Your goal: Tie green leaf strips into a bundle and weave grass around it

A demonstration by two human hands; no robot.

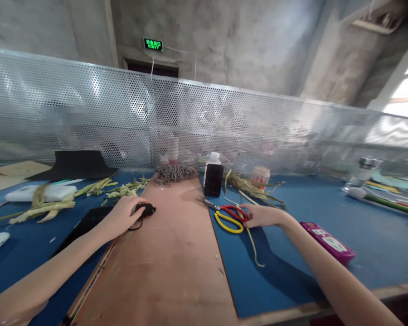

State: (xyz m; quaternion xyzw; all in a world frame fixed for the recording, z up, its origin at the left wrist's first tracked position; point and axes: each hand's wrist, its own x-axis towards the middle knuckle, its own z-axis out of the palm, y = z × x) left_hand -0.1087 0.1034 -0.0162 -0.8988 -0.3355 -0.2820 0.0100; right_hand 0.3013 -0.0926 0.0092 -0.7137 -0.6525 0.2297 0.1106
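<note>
My left hand (128, 211) is closed around a small black object (146, 210) with a thin cord loop, over the left edge of the bare wooden strip; its kind is unclear. My right hand (258, 215) pinches the red handle of a pair of scissors (229, 217) above the right blue mat. The other handle is yellow, and the blades point left toward the wood. A thin pale-green stem (255, 249) trails below that hand. Just beyond the scissors stand a white-capped bottle (215, 157) and, before it, a black phone-like slab (213, 180).
Grey cord (175, 174) lies heaped at the back of the wooden strip (170, 253). Dried leaves (248, 185) and a magenta box (328, 242) lie right. Plant strips (47, 208) and a black tablet-like slab (85, 226) lie left. A perforated metal screen (204, 113) borders the back.
</note>
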